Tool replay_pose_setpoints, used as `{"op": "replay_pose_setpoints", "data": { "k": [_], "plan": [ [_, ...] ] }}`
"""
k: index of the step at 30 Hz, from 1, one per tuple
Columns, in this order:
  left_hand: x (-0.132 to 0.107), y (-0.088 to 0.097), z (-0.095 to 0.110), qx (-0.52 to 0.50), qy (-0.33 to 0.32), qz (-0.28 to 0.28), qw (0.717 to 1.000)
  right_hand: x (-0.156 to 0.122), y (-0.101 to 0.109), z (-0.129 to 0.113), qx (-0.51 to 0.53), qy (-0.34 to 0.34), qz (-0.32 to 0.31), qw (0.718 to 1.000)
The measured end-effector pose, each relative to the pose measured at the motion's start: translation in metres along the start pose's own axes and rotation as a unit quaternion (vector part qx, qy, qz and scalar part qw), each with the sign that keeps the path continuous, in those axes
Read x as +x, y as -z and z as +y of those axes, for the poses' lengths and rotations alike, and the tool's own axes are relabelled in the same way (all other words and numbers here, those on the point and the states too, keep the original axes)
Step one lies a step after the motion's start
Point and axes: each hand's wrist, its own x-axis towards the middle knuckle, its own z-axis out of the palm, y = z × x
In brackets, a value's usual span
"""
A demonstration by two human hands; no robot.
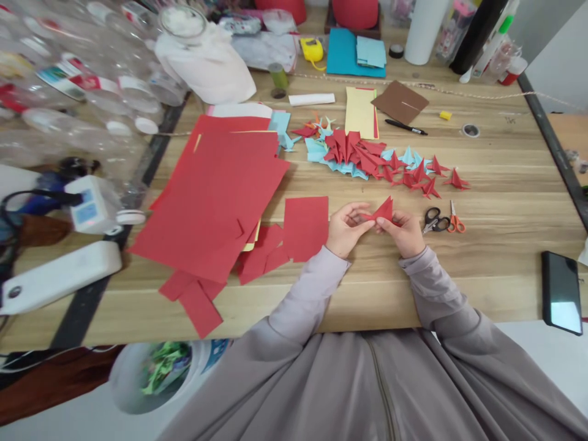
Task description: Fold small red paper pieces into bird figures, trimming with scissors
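Both my hands meet over the wooden table (505, 202) and pinch a small folded red paper piece (383, 212). My left hand (344, 229) grips its left end with curled fingers. My right hand (404, 234) grips its right side. A red paper square (305, 228) lies just left of my left hand. Beyond my hands lies a pile of folded red and light blue paper figures (367, 158).
Large red sheets (215, 196) and scraps cover the table's left. Scissors (443, 222) lie right of my hands, a phone (561, 291) at the right edge. A pen (405, 127), brown paper (400, 101) and blue sheets (356, 54) sit farther back. Plastic bottles (92, 98) crowd the far left.
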Motion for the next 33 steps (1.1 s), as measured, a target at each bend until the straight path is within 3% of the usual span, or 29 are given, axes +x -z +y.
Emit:
{"op": "replay_pose_setpoints", "data": {
  "k": [10, 20, 26, 33],
  "plan": [
    [0.0, -0.002, 0.001, -0.037, 0.013, -0.007, 0.999, 0.0, 0.003, 0.002, -0.033, 0.03, 0.0, 0.999],
    [0.0, -0.002, 0.004, -0.019, 0.018, 0.026, 0.999, 0.001, 0.004, 0.009, -0.047, 0.029, -0.016, 0.998],
    [0.003, -0.002, 0.003, -0.046, 0.024, 0.027, 0.998, 0.002, 0.003, 0.01, -0.046, 0.025, 0.007, 0.999],
    [0.006, -0.002, 0.003, -0.08, 0.025, 0.078, 0.993, 0.003, -0.001, 0.014, -0.037, 0.018, 0.013, 0.999]
  ]
}}
